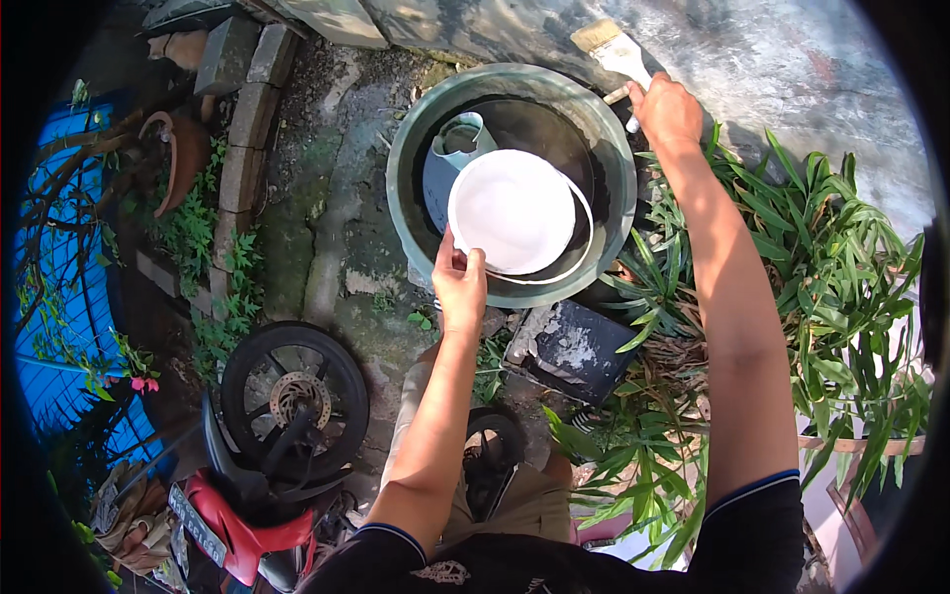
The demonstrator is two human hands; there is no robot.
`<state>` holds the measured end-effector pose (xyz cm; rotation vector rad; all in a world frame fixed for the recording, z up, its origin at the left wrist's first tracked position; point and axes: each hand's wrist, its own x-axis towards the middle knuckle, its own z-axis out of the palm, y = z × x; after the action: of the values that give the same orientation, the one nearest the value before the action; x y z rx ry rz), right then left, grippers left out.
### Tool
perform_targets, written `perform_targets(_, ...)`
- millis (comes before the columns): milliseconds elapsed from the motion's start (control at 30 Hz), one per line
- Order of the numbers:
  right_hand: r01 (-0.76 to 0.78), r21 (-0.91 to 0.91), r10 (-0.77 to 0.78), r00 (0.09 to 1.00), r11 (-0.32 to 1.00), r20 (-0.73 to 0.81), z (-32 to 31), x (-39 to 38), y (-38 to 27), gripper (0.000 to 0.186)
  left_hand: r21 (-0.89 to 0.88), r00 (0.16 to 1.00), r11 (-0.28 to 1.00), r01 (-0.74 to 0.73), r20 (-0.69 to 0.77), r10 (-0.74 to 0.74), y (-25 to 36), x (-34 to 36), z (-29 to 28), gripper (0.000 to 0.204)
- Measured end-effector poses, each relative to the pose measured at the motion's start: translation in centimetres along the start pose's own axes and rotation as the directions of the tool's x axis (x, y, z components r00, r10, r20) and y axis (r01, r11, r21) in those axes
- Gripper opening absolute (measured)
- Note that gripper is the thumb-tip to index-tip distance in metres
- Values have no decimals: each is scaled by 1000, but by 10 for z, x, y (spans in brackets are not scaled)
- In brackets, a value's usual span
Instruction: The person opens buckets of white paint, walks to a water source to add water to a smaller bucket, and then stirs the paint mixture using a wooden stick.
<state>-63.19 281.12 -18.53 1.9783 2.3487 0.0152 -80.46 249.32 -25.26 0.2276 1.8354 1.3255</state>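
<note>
My left hand [461, 284] grips the near left rim of a white bucket [513, 212], its thumb over the edge. White paint or a similar white liquid appears inside, and a thin white handle loops along the right side. The bucket is above a large green tub [406, 148] that holds dark water and a bluish container [462, 139]. In my right hand [666, 111] is a wide paintbrush [616, 49] with pale bristles and a white handle. The brush is held up near the wall, beyond the tub's right rim.
A grey, patchy wall [772, 69] runs along the far side. Leafy green plants [782, 238] crowd the right. Below the tub lies a dark, paint-splotched box [572, 348]. A red motorcycle [247, 530] with a black front wheel [294, 388] stands at lower left, near a block edging [247, 148].
</note>
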Motion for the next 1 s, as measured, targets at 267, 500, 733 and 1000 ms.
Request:
perform_targets(267,17,-4,-18,991,1000,-135,-7,-22,-1,54,-300,981,953,31,-173,-87,31,-16,-108,50)
perform_targets(500,-137,525,76,988,840,138,115,-51,-74,41,-191,888,967,-171,-455,67,40,22,-156,47)
perform_targets(733,-350,574,244,935,740,256,240,-60,-175,60,-78,820,985,-152,-567,81,5,52,-207,45)
perform_targets(1000,-198,371,193,980,907,53,307,-42,-217,56,-35,862,999,-30,-507,8,-28,72,-219,46)
